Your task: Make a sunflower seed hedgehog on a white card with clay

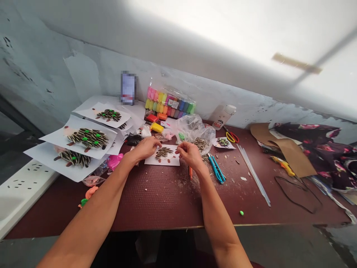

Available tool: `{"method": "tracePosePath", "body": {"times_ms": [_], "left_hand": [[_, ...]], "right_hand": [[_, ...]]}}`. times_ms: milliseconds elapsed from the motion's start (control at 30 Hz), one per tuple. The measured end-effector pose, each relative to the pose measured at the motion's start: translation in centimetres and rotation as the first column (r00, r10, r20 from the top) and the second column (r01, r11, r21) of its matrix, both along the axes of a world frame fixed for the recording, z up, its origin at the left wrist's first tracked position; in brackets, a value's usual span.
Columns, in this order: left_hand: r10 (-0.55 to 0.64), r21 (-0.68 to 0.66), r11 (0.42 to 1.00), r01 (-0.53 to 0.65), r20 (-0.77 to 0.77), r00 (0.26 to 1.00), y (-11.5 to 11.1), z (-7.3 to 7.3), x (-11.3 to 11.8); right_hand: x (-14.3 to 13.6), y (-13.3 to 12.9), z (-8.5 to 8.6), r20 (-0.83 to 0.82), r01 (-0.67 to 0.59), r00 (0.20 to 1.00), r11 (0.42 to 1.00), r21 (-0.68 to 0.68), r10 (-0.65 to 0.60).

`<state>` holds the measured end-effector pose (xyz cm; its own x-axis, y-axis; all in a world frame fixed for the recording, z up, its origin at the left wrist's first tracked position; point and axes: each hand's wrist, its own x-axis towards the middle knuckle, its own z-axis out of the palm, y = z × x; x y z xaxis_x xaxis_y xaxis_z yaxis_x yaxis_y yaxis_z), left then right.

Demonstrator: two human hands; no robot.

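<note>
A small white card (pixel 149 161) lies on the dark red table, with striped seeds (pixel 164 152) stuck on it in a cluster and brown oval spots along its lower part. At the card's upper left is my left hand (pixel 147 148), its fingers bent together over the edge; what they hold, if anything, is too small to tell. My right hand (pixel 191 153) is at the card's right edge, thumb and index finger pinched beside a small dark spot. Behind my right hand, a clear plastic bag (pixel 192 124) holds more striped seeds.
Stacked papers with seed hedgehogs (pixel 87 138) lie left, near a white power strip (pixel 26 184). Coloured clay packs (pixel 170 104) stand behind. A teal cutter (pixel 216 169), scissors (pixel 232 137), clear sticks (pixel 253 175) and a bottle (pixel 224 116) are to the right.
</note>
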<state>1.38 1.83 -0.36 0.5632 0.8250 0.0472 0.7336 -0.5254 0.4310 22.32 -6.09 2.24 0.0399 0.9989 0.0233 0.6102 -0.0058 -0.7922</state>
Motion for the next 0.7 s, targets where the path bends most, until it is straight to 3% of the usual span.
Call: {"method": "tracePosePath", "body": {"times_ms": [233,500,700], "left_hand": [[-0.036,-0.005,0.999,0.036,-0.014,0.999,0.0,0.2,-0.1],[0.006,-0.002,1.0,-0.006,-0.006,1.0,0.0,0.1,0.1],[0.01,0.008,1.0,-0.01,0.0,1.0,0.1,-0.1,0.1]], "right_hand": [[0.0,0.0,0.4,0.115,-0.048,0.993,0.991,0.122,0.034],[-0.7,0.6,1.0,0.148,0.001,0.989,0.992,0.123,-0.02],[-1.0,-0.2,-0.4,0.241,-0.031,0.97,0.973,0.228,-0.026]]}}
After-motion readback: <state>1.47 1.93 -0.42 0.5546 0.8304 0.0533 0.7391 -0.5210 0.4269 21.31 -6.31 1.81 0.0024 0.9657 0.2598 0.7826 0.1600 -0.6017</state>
